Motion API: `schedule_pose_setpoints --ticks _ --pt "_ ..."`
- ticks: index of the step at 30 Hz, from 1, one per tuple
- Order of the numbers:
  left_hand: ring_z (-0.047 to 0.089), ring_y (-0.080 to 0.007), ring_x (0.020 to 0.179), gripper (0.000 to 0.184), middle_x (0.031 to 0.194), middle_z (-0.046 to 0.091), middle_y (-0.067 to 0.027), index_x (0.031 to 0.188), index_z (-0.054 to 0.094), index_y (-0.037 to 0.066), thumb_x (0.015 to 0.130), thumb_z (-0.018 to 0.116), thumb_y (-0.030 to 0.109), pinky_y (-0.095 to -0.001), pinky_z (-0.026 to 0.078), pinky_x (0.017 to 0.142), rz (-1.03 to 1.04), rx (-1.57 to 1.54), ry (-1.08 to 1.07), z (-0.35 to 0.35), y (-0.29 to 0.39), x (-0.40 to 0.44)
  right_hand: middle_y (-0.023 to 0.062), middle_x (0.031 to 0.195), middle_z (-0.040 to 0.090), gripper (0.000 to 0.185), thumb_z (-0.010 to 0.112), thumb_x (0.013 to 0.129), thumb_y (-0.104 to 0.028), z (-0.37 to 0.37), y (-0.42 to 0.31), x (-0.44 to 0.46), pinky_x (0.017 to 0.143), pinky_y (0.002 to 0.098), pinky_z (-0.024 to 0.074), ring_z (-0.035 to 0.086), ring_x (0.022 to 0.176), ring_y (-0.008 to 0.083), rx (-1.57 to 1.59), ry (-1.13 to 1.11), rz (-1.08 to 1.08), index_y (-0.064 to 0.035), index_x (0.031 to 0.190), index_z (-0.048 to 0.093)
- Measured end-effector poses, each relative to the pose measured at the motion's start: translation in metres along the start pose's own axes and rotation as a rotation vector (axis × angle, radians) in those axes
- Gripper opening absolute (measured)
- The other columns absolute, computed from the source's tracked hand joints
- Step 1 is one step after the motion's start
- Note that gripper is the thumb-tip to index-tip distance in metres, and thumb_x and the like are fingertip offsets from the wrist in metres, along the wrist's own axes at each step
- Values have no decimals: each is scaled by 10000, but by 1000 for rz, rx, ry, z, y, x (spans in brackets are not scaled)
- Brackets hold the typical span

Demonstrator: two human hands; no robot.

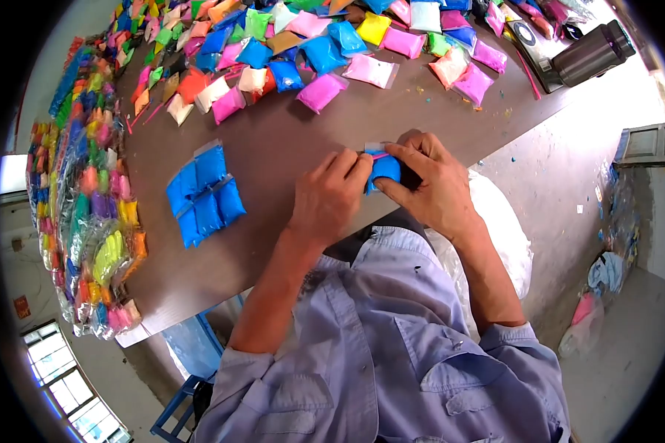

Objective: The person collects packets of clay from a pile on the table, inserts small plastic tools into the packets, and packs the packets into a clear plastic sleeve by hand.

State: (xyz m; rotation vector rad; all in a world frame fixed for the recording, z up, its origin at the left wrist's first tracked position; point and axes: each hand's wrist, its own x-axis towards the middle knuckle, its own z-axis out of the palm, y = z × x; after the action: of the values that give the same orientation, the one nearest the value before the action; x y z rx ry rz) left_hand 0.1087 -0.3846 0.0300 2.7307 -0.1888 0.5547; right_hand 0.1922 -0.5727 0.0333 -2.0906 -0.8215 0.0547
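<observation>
Near the table's front edge, a small blue packet [386, 170] is gripped between the thumb and fingers of my right hand [442, 188]. My left hand [326, 193] is closed in a pinch at the packet's left side. A thin pink stick [380, 156] lies across the packet's top, between my two hands. Its left end runs to my left fingertips, which partly hide it, and it appears to be held there. To the left of my hands, a joined sheet of several blue packets [208, 198] lies flat on the brown table [273, 140].
Many loose coloured packets [321, 53] cover the table's far side. Bagged packets [100, 214] are stacked along the left edge. A dark flask [595, 53] lies on its side at the far right, near a pink stick [529, 75]. A blue chair frame [177, 410] stands below left.
</observation>
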Motion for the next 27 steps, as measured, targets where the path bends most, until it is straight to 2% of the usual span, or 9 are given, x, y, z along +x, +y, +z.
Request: schedule_pose_setpoints --ticks 5,12,14,17,21,24,26,27 --pt "689 -279 880 264 953 642 -70 1111 723 45 860 682 -27 -405 573 722 27 -17 -53 -7 -5 6 71 1096 675 432 865 783 -252 -5 -1 4 792 419 570 700 963 292 0 -42 62 -87 1174 780" --pt "687 -293 887 259 958 642 -74 1107 715 46 864 679 -36 -418 569 716 17 -45 -78 -6 -1 6 77 1097 685 478 880 763 -284 -7 -1 6 801 440 568 706 966 313 -3 -125 114 -94 1189 774" --pt "662 -258 846 169 902 582 -54 993 639 82 843 657 5 -416 558 662 64 -45 2 0 -7 11 78 1092 686 483 882 761 -283 -7 -1 6 799 443 568 707 963 316 -10 -112 98 -95 1193 774" --pt "664 -263 852 173 903 580 -56 991 628 86 845 652 -5 -419 559 665 70 -51 -40 -5 -5 10 80 1091 688 482 883 762 -284 -8 -1 5 798 444 568 708 960 316 -8 -107 106 -94 1192 775" --pt "686 -300 916 249 951 629 -89 1103 702 65 879 676 -38 -424 562 751 8 -76 -148 -20 5 6 80 1094 691 485 883 759 -289 -8 0 6 806 443 570 710 957 319 -9 -125 100 -95 1190 776" --pt "688 -308 911 241 954 631 -89 1097 701 71 884 672 -38 -431 562 744 -21 -80 -145 -14 2 7 81 1109 694 484 889 752 -285 -7 1 7 812 441 572 713 960 319 -3 -123 95 -94 1183 777" --pt "678 -270 873 184 919 590 -57 992 632 98 847 646 -15 -425 564 673 15 -71 -94 -9 -3 10 82 1117 696 482 893 748 -280 -5 3 6 815 440 572 715 962 319 3 -113 82 -93 1177 779" --pt "678 -270 873 184 919 590 -57 992 632 98 847 646 -15 -425 564 673 14 -69 -91 -9 -3 11 80 1122 697 489 895 746 -268 -4 4 6 809 433 573 717 953 315 -1 -101 64 -92 1186 772"
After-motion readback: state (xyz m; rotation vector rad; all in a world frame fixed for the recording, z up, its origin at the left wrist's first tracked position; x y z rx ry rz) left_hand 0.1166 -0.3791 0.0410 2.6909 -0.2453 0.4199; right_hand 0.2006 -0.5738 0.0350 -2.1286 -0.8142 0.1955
